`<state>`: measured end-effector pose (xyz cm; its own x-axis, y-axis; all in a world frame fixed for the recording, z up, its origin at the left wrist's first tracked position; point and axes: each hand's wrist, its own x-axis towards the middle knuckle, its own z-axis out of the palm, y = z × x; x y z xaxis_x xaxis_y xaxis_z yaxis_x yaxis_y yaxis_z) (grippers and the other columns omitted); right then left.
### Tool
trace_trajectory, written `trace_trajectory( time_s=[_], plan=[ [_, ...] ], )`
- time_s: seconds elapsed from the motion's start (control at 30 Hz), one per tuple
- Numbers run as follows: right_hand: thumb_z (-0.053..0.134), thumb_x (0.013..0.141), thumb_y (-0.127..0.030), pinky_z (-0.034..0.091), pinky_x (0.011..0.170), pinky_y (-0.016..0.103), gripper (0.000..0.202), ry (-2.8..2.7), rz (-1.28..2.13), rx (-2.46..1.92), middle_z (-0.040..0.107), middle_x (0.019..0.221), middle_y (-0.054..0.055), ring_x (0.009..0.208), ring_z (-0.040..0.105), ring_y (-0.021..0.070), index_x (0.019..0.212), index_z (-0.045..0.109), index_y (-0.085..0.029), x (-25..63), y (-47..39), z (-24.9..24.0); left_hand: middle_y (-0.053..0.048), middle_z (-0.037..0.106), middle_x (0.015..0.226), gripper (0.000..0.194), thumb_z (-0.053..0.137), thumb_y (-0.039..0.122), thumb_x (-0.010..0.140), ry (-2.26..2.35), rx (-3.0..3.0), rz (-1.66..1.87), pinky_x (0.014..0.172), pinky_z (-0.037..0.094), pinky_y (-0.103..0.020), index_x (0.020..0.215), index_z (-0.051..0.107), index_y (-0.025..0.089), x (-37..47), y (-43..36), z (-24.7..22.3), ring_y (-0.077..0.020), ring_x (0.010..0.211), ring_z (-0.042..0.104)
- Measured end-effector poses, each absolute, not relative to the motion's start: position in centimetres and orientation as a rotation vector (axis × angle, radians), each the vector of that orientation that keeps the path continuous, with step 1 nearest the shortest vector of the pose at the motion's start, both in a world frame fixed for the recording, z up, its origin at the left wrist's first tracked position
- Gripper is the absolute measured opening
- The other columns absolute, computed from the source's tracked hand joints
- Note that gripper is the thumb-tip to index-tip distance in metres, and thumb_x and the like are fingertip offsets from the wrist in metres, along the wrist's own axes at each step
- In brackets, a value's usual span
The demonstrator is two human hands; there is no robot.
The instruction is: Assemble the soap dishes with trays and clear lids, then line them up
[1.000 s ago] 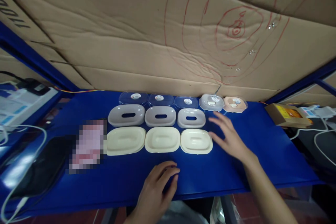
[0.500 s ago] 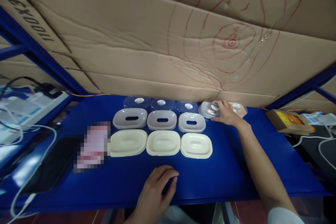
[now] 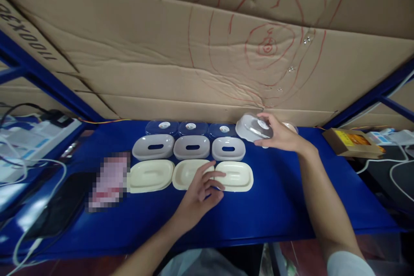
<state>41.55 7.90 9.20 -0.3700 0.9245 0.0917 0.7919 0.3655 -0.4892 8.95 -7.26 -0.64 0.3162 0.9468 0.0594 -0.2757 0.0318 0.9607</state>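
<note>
My right hand (image 3: 274,133) grips a soap box (image 3: 250,128) with a clear lid and a round white label, grey inside. The box is lifted and tilted at the back of the table. My left hand (image 3: 205,185), fingers apart, hovers over the cream oval dishes and partly hides the middle dish (image 3: 184,174) and the right dish (image 3: 237,177). A third cream dish (image 3: 150,175) lies to their left. Behind them is a row of grey oval trays with slots (image 3: 191,152). Clear labelled lids (image 3: 192,128) line the back.
Cardboard (image 3: 145,51) walls off the back of the blue table (image 3: 274,207). A pinkish blurred object (image 3: 108,181) and a black pouch (image 3: 61,205) lie left. An open carton (image 3: 352,142) stands right. Behind my right hand another labelled box (image 3: 290,127) partly shows.
My right hand has raised the soap box off the table and tilted it. My left hand has moved forward over the cream dishes and spread its fingers. The view has shifted slightly.
</note>
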Motion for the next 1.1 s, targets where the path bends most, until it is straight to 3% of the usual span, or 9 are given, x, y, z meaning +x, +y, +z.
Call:
trace_trajectory(
  time_s=[0.07, 0.13, 0.23, 0.33, 0.53, 0.63, 0.77, 0.9, 1.1],
  plan=[
    [0.087, 0.078, -0.06, 0.048, 0.118, 0.047, 0.099, -2.351, 0.682, -1.289, 0.053, 0.156, 0.011, 0.14, 0.057, 0.0345, 0.158, 0.037, -0.029, 39.2, 5.2, 11.0, -0.013, 0.057, 0.155, 0.105, 0.094, 0.041, 0.081, 0.662, 1.037, 1.115, 0.086, 0.063, -0.037, 0.165, 0.031, 0.044, 10.0, -5.4, -0.3, -0.0248, 0.111, 0.072],
    [0.088, 0.079, -0.056, 0.048, 0.12, 0.043, 0.099, -2.453, 0.857, -1.101, 0.052, 0.159, 0.009, 0.143, 0.056, 0.0319, 0.159, 0.036, -0.031, 36.7, 2.9, 12.0, -0.012, 0.054, 0.16, 0.114, 0.099, 0.042, 0.073, 0.609, 1.008, 1.089, 0.099, 0.06, -0.045, 0.166, 0.033, 0.041, 10.7, -4.1, 0.2, -0.0303, 0.124, 0.07],
    [0.088, 0.08, -0.057, 0.049, 0.119, 0.04, 0.099, -2.527, 1.013, -0.982, 0.052, 0.159, 0.01, 0.143, 0.056, 0.0295, 0.16, 0.036, -0.031, 34.2, 1.4, 12.1, -0.014, 0.069, 0.145, 0.087, 0.099, 0.046, 0.073, 0.583, 1.029, 0.963, 0.117, 0.049, -0.054, 0.147, 0.061, 0.023, 10.5, -3.2, 0.7, -0.0366, 0.133, 0.066],
    [0.082, 0.085, -0.065, 0.048, 0.121, 0.044, 0.096, -2.473, 1.002, -1.03, 0.051, 0.161, 0.011, 0.146, 0.054, 0.0305, 0.16, 0.035, -0.029, 34.7, 2.9, 11.1, -0.014, 0.075, 0.135, 0.076, 0.1, 0.049, 0.071, 0.607, 0.995, 0.903, 0.116, 0.048, -0.057, 0.134, 0.071, 0.019, 9.5, -3.1, 0.2, -0.0397, 0.13, 0.067],
    [0.068, 0.095, -0.063, 0.035, 0.128, 0.058, 0.084, -2.322, 0.395, -1.615, 0.046, 0.167, 0.017, 0.153, 0.046, 0.038, 0.163, 0.036, -0.026, 40.6, 9.7, 6.4, -0.012, 0.079, 0.121, 0.078, 0.102, 0.048, 0.066, 0.607, 0.939, 0.776, 0.103, 0.054, -0.05, 0.133, 0.072, 0.02, 9.1, -3.6, -0.7, -0.0363, 0.117, 0.072],
    [0.073, 0.091, -0.051, 0.031, 0.127, 0.067, 0.078, -2.366, 0.372, -1.714, 0.05, 0.162, 0.022, 0.152, 0.046, 0.0441, 0.158, 0.047, -0.021, 42.5, 11.7, 3.9, -0.01, 0.079, 0.118, 0.077, 0.101, 0.043, 0.068, 0.491, 0.927, 0.715, 0.099, 0.055, -0.043, 0.136, 0.071, 0.021, 9.5, -3.8, -0.4, -0.0318, 0.113, 0.072],
    [0.079, 0.085, -0.043, 0.035, 0.128, 0.062, 0.08, -2.437, 0.445, -1.662, 0.054, 0.16, 0.018, 0.152, 0.048, 0.0394, 0.158, 0.05, -0.025, 42.9, 12.5, 1.9, -0.006, 0.078, 0.114, 0.077, 0.102, 0.039, 0.067, 0.432, 0.895, 0.629, 0.094, 0.054, -0.035, 0.135, 0.07, 0.022, 9.8, -4.2, -0.1, -0.0258, 0.108, 0.07],
    [0.08, 0.082, -0.037, 0.033, 0.131, 0.058, 0.087, -2.439, 0.525, -1.619, 0.045, 0.17, 0.014, 0.16, 0.04, 0.0368, 0.162, 0.046, -0.028, 42.7, 12.9, 0.6, -0.007, 0.077, 0.117, 0.084, 0.102, 0.043, 0.067, 0.445, 0.876, 0.602, 0.092, 0.053, -0.034, 0.141, 0.068, 0.024, 9.7, -4.3, -0.2, -0.0255, 0.109, 0.069],
    [0.055, 0.104, -0.05, 0.022, 0.136, 0.06, 0.074, -2.301, 0.497, -1.571, 0.027, 0.181, 0.009, 0.169, 0.019, 0.0337, 0.172, 0.03, -0.03, 41.3, 11.7, 3.2, -0.01, 0.078, 0.125, 0.084, 0.101, 0.044, 0.068, 0.487, 0.879, 0.665, 0.098, 0.054, -0.04, 0.142, 0.067, 0.023, 9.6, -4.1, -0.5, -0.0309, 0.117, 0.069]
  ],
)
